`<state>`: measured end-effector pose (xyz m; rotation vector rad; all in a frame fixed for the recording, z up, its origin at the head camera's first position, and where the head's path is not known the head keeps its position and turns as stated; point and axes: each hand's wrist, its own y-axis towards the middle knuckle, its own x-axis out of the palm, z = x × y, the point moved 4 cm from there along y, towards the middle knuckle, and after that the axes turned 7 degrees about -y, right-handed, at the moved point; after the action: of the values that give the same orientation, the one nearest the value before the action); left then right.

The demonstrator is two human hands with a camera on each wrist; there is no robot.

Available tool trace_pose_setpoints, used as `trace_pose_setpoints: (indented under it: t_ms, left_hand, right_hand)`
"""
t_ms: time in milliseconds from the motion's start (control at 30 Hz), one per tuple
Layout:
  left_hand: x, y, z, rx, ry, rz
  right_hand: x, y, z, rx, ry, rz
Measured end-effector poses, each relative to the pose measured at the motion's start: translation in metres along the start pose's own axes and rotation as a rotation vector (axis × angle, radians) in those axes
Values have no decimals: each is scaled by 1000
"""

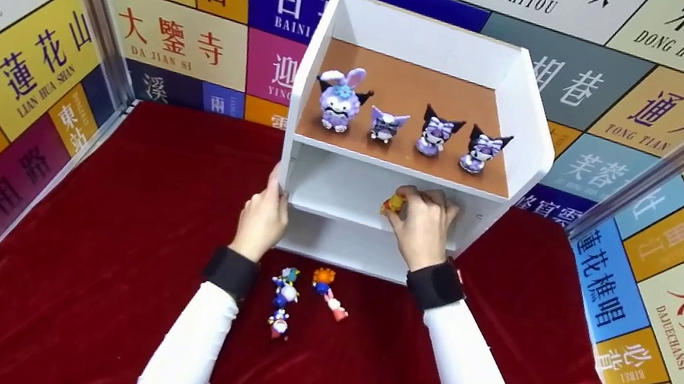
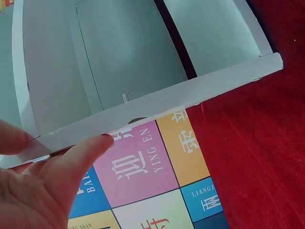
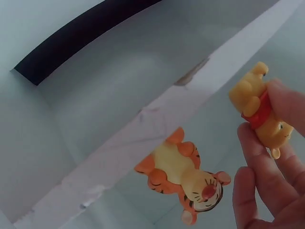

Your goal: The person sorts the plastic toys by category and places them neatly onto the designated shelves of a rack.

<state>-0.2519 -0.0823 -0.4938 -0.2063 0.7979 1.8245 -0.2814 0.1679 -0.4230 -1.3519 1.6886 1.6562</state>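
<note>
Red cloth (image 1: 116, 237) below; my right grip (image 1: 426, 224) pinches the bear (image 3: 257, 112), left grip (image 1: 263, 220) the shelf (image 1: 344, 182): seemingly placing; next, gentle lowering.

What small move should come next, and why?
I'd probably settle the bear on the middle shelf, beside the tiger. The right hand holds it near that shelf's edge, feet toward the shelf, and the left hand grips the side of the cabinet, likely steadying it.

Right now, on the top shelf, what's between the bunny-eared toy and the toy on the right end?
Two: a small lilac figure and a black-eared figure with a bow. The head view shows both.
</note>
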Motion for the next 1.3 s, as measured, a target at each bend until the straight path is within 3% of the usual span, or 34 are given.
trace_pose_setpoints:
  t_ms: [600,1300]
  left_hand:
    - [1,2,1,14,3,7]
    - [1,2,-1,20,-6,2]
  right_hand:
    - [7,5,2,-60,-56,1]
    - [8,1,2,-51,-75,-2]
